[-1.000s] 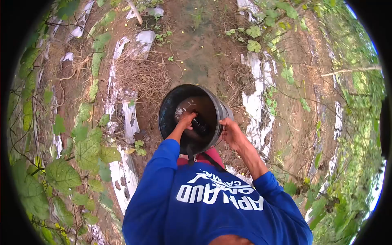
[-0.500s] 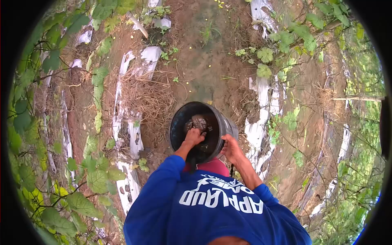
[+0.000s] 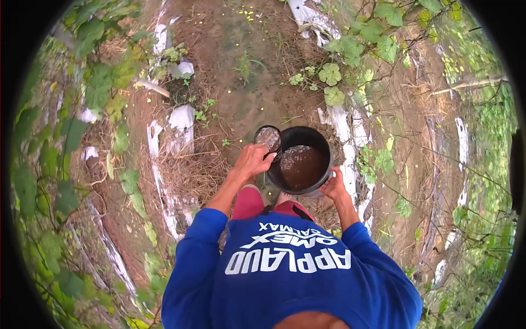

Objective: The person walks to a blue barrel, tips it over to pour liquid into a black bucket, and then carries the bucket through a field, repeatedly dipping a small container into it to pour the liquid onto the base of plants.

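Your left hand (image 3: 254, 159) grasps the cup (image 3: 268, 137) just beside the left rim of the bucket (image 3: 312, 136); whether the two touch, I cannot tell. Your right hand (image 3: 333, 185) clasps the bucket's right rim, fingers curled at its edge. Liquid (image 3: 304, 171) shows inside both.

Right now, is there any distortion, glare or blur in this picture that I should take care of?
Head view: strong fisheye bending, with dark corners; head view: pale reflections break up the brown liquid in the black bucket; head view: soft light, no hard-edged shadows; head view: the leaves at far left look blurred, while the shirt lettering stays readable.
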Available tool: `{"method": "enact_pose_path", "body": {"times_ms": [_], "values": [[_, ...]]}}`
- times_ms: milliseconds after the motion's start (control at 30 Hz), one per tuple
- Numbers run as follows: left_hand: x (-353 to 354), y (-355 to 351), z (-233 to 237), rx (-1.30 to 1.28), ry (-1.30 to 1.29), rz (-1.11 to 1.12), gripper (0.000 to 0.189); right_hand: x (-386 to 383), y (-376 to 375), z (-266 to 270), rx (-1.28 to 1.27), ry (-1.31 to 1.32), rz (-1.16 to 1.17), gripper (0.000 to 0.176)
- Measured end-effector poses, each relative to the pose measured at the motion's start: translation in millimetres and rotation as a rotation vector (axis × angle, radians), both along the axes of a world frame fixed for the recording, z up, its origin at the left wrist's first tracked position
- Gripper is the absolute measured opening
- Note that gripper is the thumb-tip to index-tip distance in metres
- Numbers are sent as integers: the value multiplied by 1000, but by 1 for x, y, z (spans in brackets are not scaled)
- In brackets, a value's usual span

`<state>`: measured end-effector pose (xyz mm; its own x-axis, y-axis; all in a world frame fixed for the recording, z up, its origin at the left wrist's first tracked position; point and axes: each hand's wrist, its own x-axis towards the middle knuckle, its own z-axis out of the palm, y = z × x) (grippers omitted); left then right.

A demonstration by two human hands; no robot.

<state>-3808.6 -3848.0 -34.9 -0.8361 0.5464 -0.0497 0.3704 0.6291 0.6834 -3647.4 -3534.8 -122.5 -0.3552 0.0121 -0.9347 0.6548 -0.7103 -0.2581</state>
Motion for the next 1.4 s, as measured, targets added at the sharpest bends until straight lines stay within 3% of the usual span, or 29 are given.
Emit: {"method": "enact_pose_path", "body": {"times_ms": [300,433,667,900,1200,1300,1400], "values": [[-209,-1,28,-105,34,-391,27,-39,18,-16,-51,-28,-567,83],[-279,39,14,-166,61,-533,30,-61,20,-12,8,-87,-699,92],[-365,154,-11,-361,26,-669,35,-83,23,-36,-48,-78,-829,87],[-398,241,-38,-538,7,-747,39,-121,26,-47,-154,-190,-926,93],[-424,268,-23,-623,-83,-730,41,-154,32,-63,-229,-196,-951,93],[-425,257,-9,-507,-38,-715,39,-175,38,-53,-209,-173,-803,91],[-427,223,1,-277,-22,-659,36,-200,45,-45,-190,-210,-830,95]]}}
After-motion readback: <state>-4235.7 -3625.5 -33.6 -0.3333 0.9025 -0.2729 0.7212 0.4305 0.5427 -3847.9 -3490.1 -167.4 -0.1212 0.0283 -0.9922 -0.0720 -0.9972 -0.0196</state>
